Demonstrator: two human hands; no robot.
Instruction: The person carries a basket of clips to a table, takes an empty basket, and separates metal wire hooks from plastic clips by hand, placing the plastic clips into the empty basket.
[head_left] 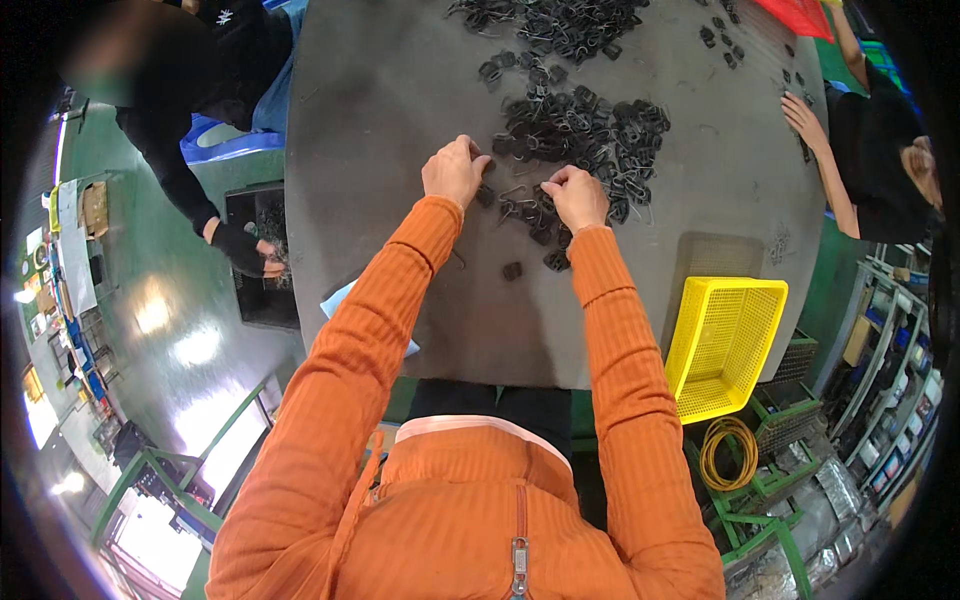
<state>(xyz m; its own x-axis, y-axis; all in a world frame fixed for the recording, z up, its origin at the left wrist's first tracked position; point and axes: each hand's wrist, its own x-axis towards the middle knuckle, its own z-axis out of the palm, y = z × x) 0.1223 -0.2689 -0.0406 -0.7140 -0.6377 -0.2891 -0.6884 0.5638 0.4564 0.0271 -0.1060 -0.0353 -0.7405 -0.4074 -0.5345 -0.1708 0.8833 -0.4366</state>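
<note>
My left hand (457,172) is closed, thumb against fingers, over the grey table (370,120). Right beside its fingertips shows a small black piece (485,196); whether the fingers grip it is unclear. In a pinch too, my right hand (578,200) is at the near edge of a heap of small black parts with thin metal wire hooks (585,135). What its fingertips hold is too small to make out. Between my hands lie several loose wire hooks (515,205) and black parts. One black block (512,271) sits apart, nearer to me.
A larger pile of black parts (575,25) is farther back. A yellow basket (725,345) stands at the right front edge, and a light blue cloth (340,298) lies partly under my left sleeve. A co-worker's hand (272,262) is over a black crate (262,312); another's hand (803,118) rests at the right.
</note>
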